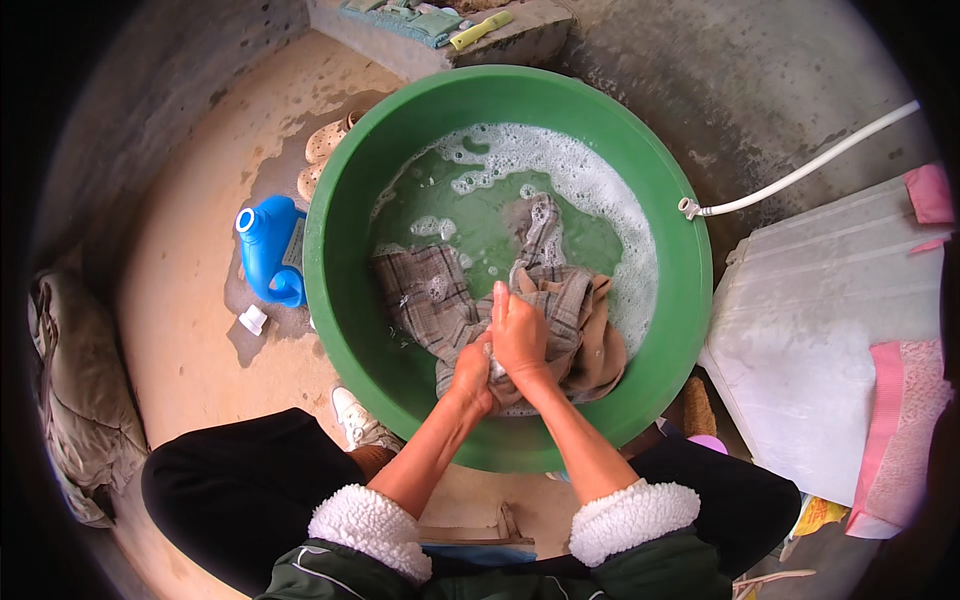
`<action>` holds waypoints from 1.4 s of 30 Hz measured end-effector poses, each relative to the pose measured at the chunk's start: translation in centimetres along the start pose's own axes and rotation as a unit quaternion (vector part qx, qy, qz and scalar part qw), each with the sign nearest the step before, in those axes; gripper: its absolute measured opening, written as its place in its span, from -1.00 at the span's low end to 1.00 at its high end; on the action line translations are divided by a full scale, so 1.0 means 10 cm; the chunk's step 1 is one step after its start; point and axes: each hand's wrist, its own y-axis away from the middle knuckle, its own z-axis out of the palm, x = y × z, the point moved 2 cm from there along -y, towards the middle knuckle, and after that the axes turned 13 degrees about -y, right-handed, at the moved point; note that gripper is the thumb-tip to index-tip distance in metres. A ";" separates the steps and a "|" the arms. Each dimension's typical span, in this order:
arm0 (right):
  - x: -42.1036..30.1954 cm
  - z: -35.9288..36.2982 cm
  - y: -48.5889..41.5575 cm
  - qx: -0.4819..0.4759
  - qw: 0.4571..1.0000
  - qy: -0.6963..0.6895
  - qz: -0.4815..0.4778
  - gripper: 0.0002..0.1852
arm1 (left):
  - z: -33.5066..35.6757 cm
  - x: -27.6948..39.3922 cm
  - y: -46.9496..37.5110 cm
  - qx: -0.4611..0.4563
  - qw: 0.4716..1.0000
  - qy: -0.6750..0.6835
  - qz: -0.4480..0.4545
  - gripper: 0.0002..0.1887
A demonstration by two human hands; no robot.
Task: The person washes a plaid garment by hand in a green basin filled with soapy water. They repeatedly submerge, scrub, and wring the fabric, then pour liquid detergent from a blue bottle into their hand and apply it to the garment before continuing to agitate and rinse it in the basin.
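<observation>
A round green plastic tub [510,81] stands before me, holding soapy water with white foam [600,165] along its far and right sides. In it lies a wet plaid garment [420,289] in grey-brown check, with a plain tan part [600,352] bunched at the right. My left hand [472,371] is closed on a fold of the garment near the tub's near side. Right against it, my right hand [519,330] also grips the cloth, thumb pointing up. The fingers of both hands are partly hidden by the cloth and each other.
Left of the tub stand an uncapped blue detergent bottle [266,247], its white cap [253,320] and tan clogs [319,150]. A white hose [810,165] reaches the right rim. A pale box-like surface [817,300] bears pink cloth [900,435]. A yellow-green brush [482,30] rests on the far ledge.
</observation>
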 end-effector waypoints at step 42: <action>0.47 0.04 -0.23 0.018 0.989 -0.132 0.066 -0.39 | 0.04 0.28 0.10 -0.111 0.990 -0.051 -0.068 -0.41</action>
